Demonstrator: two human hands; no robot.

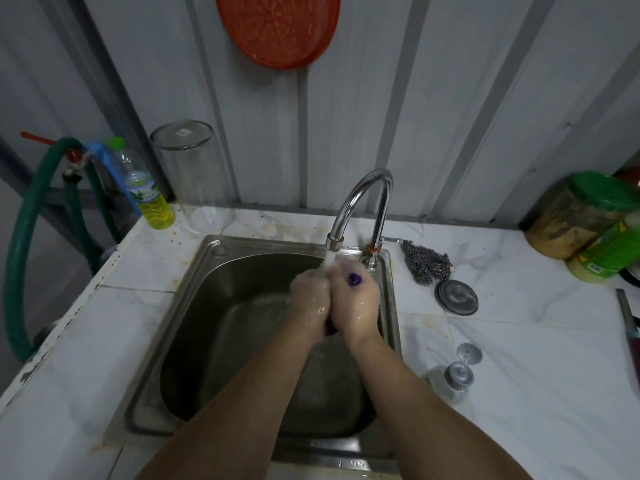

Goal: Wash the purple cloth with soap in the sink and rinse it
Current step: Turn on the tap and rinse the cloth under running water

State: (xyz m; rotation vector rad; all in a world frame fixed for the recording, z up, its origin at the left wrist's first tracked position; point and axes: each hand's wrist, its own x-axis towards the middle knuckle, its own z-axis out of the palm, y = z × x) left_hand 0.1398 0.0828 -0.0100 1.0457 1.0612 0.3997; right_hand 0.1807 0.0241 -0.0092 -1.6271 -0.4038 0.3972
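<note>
The cloth is purple and almost hidden: one small dark tuft pokes out above the right hand, another bit shows between the wrists. It is bunched between both hands over the sink, right under the tap, whose stream lands on the knuckles. The left hand and the right are both clenched tight on the cloth, pressed together, wet and shiny. On the table just right of the sink lie a steel scourer, a round lid and a pump bottle; a yellow bottle and clear jar stand back left.
</note>
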